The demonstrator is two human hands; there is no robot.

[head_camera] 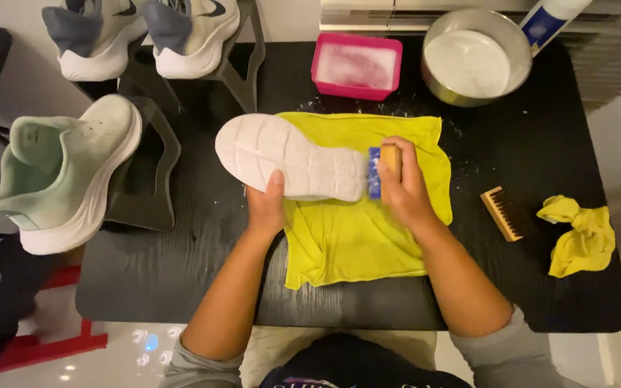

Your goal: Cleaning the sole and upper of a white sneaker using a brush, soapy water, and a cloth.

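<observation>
A sneaker lies sole-up, its white sole [289, 154] facing me, on a yellow cloth [357, 230] spread over the black table [145, 280]. My left hand [266, 205] grips the shoe's near side at mid-length, thumb on the sole. My right hand [404, 187] holds a wooden brush with blue bristles [382, 167] pressed against the heel end of the sole.
A pink tub of foamy water [356, 66] and a metal bowl of white liquid [474, 63] stand at the back. A second wooden brush [504, 213] and a crumpled yellow rag [580, 233] lie right. A pale green sneaker [66, 172] rests on a stand left; two more sneakers [145, 32] sit behind.
</observation>
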